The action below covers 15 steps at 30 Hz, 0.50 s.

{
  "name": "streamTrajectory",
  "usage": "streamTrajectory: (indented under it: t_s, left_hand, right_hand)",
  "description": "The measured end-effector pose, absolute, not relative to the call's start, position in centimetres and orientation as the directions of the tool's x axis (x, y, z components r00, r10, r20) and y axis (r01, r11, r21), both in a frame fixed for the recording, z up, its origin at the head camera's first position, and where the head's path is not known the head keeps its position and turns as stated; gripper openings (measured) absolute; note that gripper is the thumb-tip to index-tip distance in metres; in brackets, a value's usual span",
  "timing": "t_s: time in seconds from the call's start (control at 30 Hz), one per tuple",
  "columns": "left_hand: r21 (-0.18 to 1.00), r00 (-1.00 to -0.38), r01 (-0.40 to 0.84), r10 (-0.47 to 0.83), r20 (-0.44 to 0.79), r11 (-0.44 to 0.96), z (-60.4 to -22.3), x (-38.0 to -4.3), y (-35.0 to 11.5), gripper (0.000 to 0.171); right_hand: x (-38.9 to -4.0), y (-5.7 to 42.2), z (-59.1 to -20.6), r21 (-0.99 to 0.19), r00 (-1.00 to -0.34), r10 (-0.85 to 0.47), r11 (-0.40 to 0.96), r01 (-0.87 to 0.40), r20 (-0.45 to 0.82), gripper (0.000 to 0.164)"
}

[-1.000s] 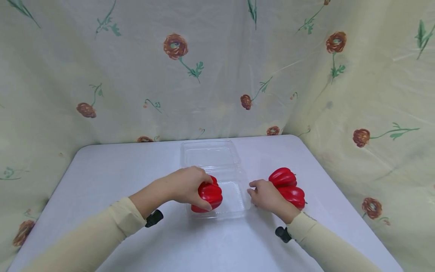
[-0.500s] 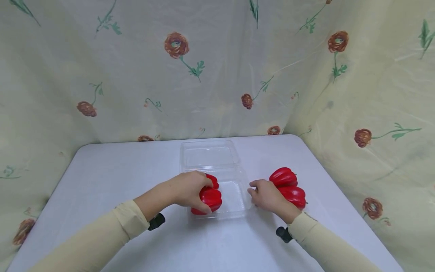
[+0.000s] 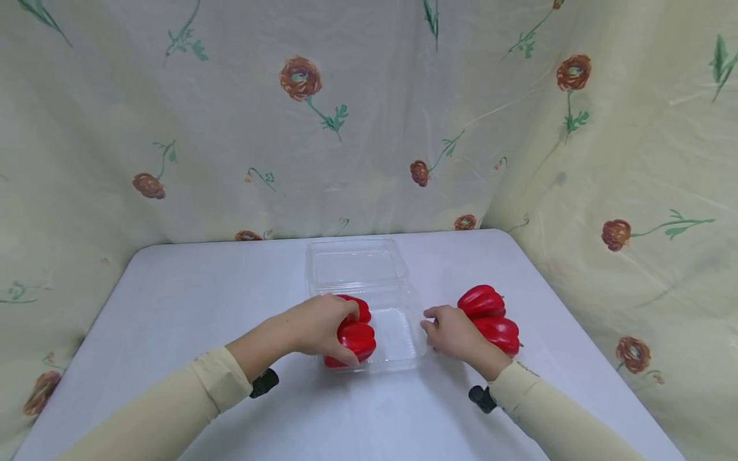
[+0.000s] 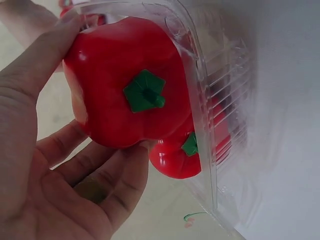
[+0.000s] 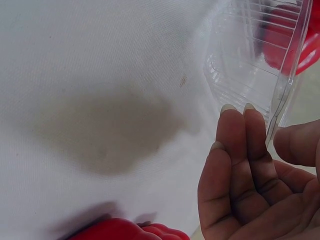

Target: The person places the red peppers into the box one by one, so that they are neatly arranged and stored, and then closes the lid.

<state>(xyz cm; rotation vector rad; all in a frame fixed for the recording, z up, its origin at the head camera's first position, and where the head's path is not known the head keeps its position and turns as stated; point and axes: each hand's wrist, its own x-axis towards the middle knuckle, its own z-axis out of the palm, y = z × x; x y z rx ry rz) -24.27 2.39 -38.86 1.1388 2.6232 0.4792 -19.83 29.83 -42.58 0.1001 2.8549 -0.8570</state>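
Observation:
My left hand [image 3: 319, 323] grips a red bell pepper [image 3: 360, 339] at the front left of a clear plastic clamshell container [image 3: 398, 336]. In the left wrist view, the green stem of this pepper [image 4: 112, 60] faces the camera, with thumb and fingers around its side. Just behind it, a second red bell pepper [image 3: 364, 312] lies in the container, partly hidden by the hand. My right hand [image 3: 458, 333] holds the container's right edge. The right wrist view shows the rim [image 5: 285, 95] between thumb and fingers.
Two more red bell peppers, one farther back [image 3: 480, 301] and one nearer [image 3: 500, 333], lie on the white table [image 3: 230, 282] right beside the right hand. The container's open lid [image 3: 357, 264] lies flat toward the back. A flowered curtain [image 3: 369, 115] hangs behind the table.
My left hand has lowered slightly and shifted a little left with the bell pepper, showing more of the pepper behind. The right hand stays at the container's edge.

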Motion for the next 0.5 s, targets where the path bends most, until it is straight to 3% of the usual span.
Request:
streamTrajectory:
  t_s: [0.5]
  left_hand:
    - [0.337,-0.665,0.676,0.739,-0.105,0.656,-39.9,-23.84,2.43,0.068]
  right_hand:
    - [-19.9,29.65,-42.85,-0.549,-0.985,0.031,0.827,0.122,-0.172,0.054]
